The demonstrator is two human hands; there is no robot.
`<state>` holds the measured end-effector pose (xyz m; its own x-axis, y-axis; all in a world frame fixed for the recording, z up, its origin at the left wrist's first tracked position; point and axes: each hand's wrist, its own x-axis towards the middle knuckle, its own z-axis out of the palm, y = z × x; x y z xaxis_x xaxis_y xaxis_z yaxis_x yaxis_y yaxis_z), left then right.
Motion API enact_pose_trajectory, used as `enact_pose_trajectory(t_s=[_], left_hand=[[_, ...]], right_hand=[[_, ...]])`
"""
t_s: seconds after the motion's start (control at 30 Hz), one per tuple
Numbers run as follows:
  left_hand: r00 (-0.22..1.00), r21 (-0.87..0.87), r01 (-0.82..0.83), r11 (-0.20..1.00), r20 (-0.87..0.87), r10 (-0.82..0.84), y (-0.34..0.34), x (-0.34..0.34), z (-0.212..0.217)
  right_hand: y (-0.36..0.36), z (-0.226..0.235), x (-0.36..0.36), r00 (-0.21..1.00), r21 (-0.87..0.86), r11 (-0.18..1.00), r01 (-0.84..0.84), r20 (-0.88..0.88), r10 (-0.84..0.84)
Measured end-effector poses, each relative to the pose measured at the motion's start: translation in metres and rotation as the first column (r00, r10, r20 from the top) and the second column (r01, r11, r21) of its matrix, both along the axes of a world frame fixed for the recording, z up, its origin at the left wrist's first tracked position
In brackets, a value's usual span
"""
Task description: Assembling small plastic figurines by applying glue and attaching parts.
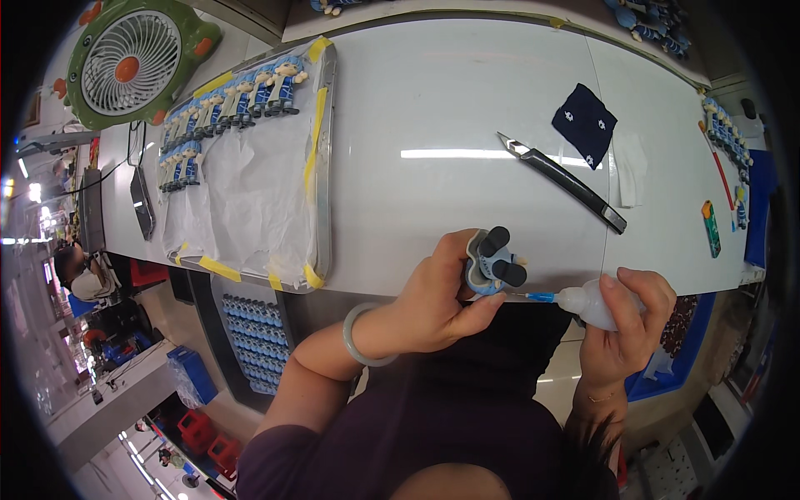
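Figurine (492, 265) pinched in my L hand (446, 292), shoes (510, 273) facing me; R hand's (629, 321) wrapped round bottle (590, 307), needle (540, 297) pointing L, tip just beside fig.

Figure (486, 266): light blue, held tipped with its 2 black feet toward the camera. Bottle (593, 307): whitish, held sideways, its blue-based needle (542, 297) pointing left, just beside the figure.

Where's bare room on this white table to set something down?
Widest: the white table between the taped tray and black cutter. Smaller: between the cutter and small green item. Crowded: the tray's far side, with figurines, and the table's right edge, with more figurines.
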<state>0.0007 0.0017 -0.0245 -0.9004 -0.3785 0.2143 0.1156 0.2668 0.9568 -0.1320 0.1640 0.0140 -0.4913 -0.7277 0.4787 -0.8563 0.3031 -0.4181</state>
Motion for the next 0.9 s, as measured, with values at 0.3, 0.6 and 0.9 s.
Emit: enact_pose_trajectory(t_s=[0.3, 0.6, 0.9], left_hand=[[0.998, 0.052, 0.035, 0.998, 0.046, -0.038, -0.0003, 0.0018, 0.0028], [0.999, 0.125, 0.005, 0.992, 0.034, -0.009, 0.0018, 0.0015, 0.0027], [1.0, 0.034, 0.024, 0.999, -0.003, -0.024, -0.0008, -0.002, 0.0015]], right_hand=[[-0.0001, 0.0042, -0.0001, 0.999, 0.038, 0.999, -0.029, -0.033, 0.03], [-0.0007, 0.0049, -0.0005, 0.999, 0.046, 0.998, -0.036, -0.037, 0.038], [-0.0008, 0.0055, -0.001, 0.998, 0.057, 0.997, -0.043, -0.035, 0.045]])
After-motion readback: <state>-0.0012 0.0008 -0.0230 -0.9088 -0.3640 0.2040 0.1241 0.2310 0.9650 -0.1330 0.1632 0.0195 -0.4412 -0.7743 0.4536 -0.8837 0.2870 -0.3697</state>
